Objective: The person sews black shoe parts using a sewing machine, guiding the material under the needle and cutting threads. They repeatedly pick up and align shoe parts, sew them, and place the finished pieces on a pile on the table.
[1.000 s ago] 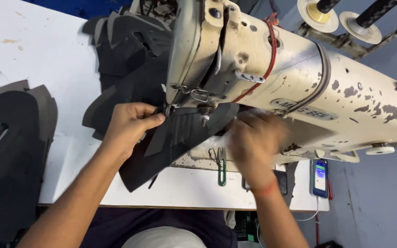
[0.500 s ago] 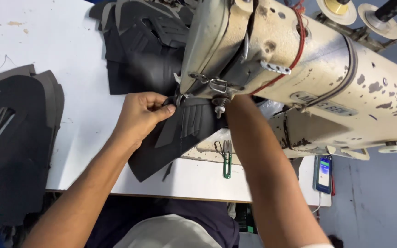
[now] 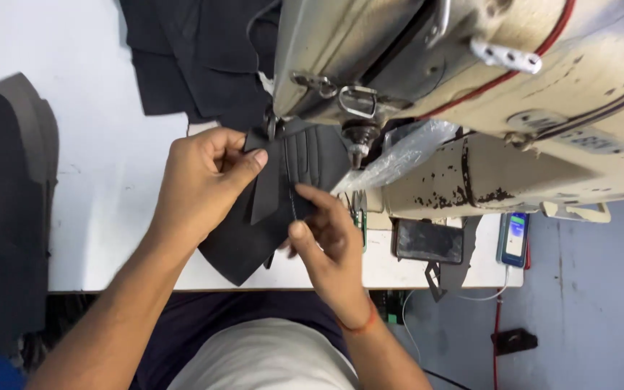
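Sewing machine (image 3: 485,94): cream painted metal, chipped, rust-spotted. Workpiece (image 3: 305,162) at 12 o'clock from right hand (image 3: 330,249): black matt cloth. Clear glossy plastic wrap (image 3: 399,155). Table (image 3: 102,180): smooth white laminate.

the sewing machine (image 3: 471,87) runs off the top and right edges, and its head hides the needle area plus the far end of the black piece (image 3: 305,162). the left hand (image 3: 200,184) covers that piece's left edge, and the dark stack (image 3: 1,217) is chopped by the left edge. phone (image 3: 514,238) screen's too small to make out.
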